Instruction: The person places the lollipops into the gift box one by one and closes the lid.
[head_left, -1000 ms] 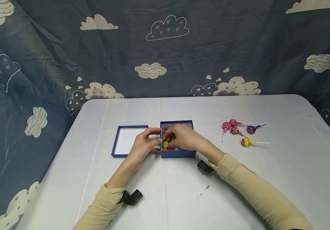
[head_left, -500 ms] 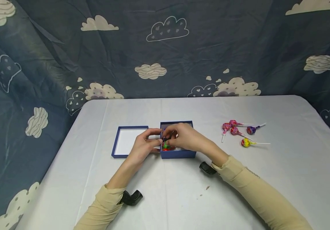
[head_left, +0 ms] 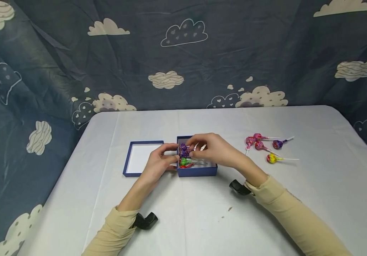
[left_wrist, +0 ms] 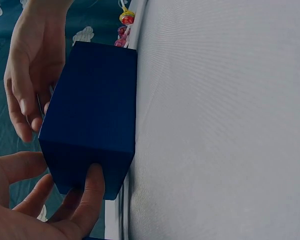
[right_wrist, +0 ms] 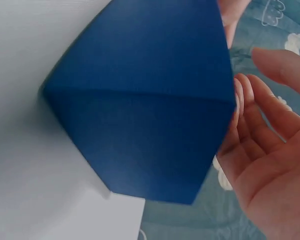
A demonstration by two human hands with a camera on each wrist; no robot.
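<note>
A blue open-topped box (head_left: 197,172) stands mid-table with wrapped lollipops inside. Purple ones (head_left: 184,151) lie at its left end, and a green one (head_left: 184,161) and a red one (head_left: 185,166) are nearer its front wall, sticks to the right. My left hand (head_left: 155,165) grips the box's left end, its thumb at the rim; fingers press the outer wall in the left wrist view. My right hand (head_left: 217,150) is over the box beside the purple lollipops, its fingers loosely bent. In the right wrist view, its fingers (right_wrist: 260,140) are partly hidden by the box wall.
The blue-edged lid (head_left: 142,156), white inside, lies left of the box. To the right on the white tablecloth are several lollipops: pink ones (head_left: 250,140), a purple one (head_left: 277,144) and a yellow one (head_left: 271,158). Dark cloud-patterned cloth (head_left: 183,89) hangs behind.
My right hand has let go of the lollipops at the box's left end and moved right and up, uncovering purple, green and red ones. My left hand stays on the box.
</note>
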